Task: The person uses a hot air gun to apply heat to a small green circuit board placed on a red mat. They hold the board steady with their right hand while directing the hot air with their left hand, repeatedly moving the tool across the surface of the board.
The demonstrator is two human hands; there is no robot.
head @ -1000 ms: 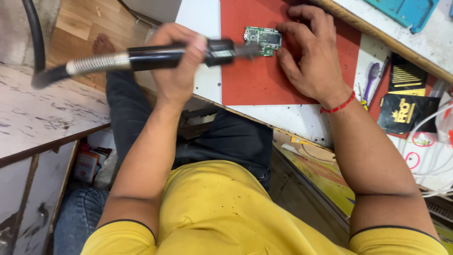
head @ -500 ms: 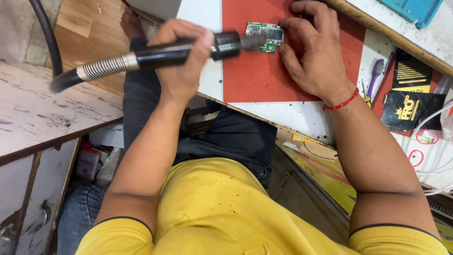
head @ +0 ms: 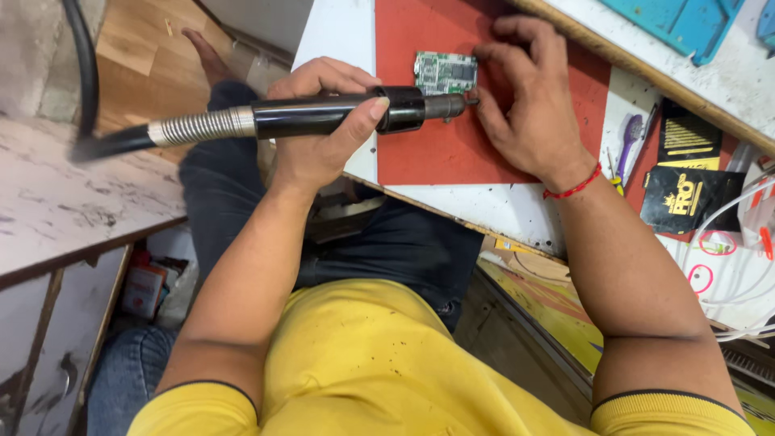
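A grey worktop [head: 56, 218] is lying at the far left, with a black hose [head: 85, 73] curving down past it and running into a ribbed metal sleeve [head: 202, 127]. That sleeve is feeding a black hot-air tool [head: 323, 115], which is lying nearly level across the view. The left hand [head: 319, 133] is wrapping around the tool's barrel, fingers over the top and thumb pressing along its near side, clamped firmly on it. The tool's metal nozzle [head: 448, 104] is pointing right, its tip sitting just below the lower right corner of a small green circuit board [head: 446, 73]. The board is lying flat on a red mat [head: 436, 153] spread over a white table [head: 492, 206]. The right hand [head: 529, 101] is resting palm down on the mat just beside the board, fingers spread and curled, fingertips touching the board's right edge but closing on nothing. Further right, a purple-handled tool [head: 630, 133] and black packets [head: 690, 194] are lying on the table.
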